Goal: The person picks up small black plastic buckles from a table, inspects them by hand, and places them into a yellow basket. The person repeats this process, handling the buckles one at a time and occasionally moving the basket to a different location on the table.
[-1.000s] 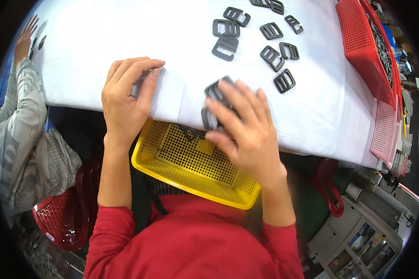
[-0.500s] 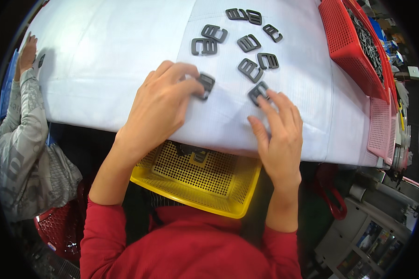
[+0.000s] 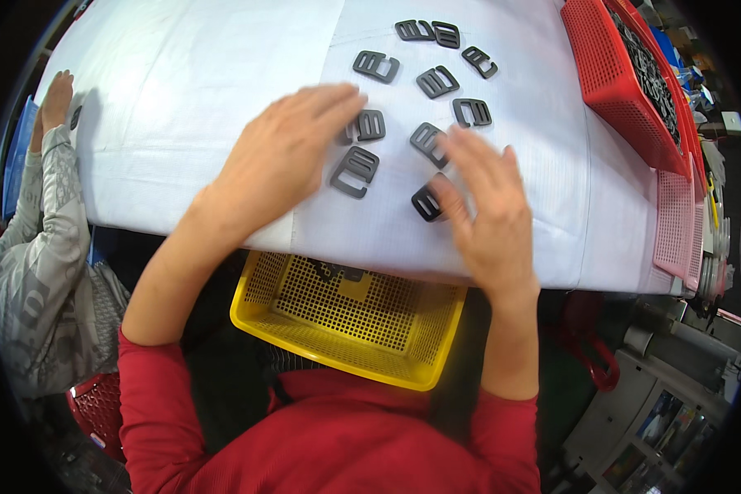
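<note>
Several dark grey plastic strap buckles [image 3: 438, 81] lie scattered on a white-covered table. My left hand [image 3: 276, 156] hovers with outstretched fingers over the left end of one buckle [image 3: 371, 125], partly hiding it. Just nearer to me, a loose buckle [image 3: 356, 171] lies flat beside the left fingertips. My right hand [image 3: 494, 214] has its thumb and fingers apart. Its fingertips are over the edge of one buckle [image 3: 427, 143], and its thumb is at a darker buckle [image 3: 427, 202]; whether it presses on them I cannot tell. The right fingers are slightly blurred.
Below the table's front edge sits a yellow perforated basket [image 3: 346, 361] with a few dark pieces inside. A red basket [image 3: 605, 82] full of dark parts stands at the right, beside a pink basket [image 3: 675, 222]. Another person's hand [image 3: 57, 100] rests at the far left.
My left hand has let go of one buckle and moved slightly away; another buckle has slid nearer beside it. The buckle at my right hand has shifted nearer and leftward.
</note>
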Demonstrator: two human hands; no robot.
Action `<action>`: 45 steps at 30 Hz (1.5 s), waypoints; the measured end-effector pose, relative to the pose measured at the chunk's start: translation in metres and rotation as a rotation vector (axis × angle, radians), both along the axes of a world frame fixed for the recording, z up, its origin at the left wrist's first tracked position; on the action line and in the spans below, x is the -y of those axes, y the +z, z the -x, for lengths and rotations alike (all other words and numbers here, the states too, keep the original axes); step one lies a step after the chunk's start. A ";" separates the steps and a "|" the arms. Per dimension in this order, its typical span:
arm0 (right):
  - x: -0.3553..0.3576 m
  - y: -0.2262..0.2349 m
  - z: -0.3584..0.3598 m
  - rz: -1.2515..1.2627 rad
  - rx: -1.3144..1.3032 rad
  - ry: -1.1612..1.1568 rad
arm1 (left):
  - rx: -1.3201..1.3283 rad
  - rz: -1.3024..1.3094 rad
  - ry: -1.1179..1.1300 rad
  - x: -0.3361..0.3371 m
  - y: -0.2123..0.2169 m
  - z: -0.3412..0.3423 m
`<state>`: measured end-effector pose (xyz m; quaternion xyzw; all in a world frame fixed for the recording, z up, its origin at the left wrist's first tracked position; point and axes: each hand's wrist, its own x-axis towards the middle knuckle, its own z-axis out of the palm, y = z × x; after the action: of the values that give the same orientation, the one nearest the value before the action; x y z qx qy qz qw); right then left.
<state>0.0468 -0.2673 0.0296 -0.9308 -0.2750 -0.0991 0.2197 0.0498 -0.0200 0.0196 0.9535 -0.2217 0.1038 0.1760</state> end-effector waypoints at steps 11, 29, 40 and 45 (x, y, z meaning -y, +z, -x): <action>0.014 -0.007 -0.002 0.148 -0.004 -0.083 | 0.026 -0.106 0.043 0.000 -0.003 -0.022; 0.009 -0.002 -0.060 -0.255 -0.106 -0.064 | 0.123 0.337 0.371 -0.050 -0.010 0.040; 0.001 -0.010 -0.066 -0.344 -0.099 -0.002 | 0.052 0.486 0.423 -0.053 -0.011 0.039; -0.007 -0.016 -0.060 -0.253 -0.019 0.025 | 0.002 0.587 0.441 -0.052 -0.012 0.039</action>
<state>0.1068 -0.2599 0.0134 -0.8930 -0.2697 -0.1214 0.3392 0.0113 0.0323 0.0080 0.8872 0.0283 0.1992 0.4152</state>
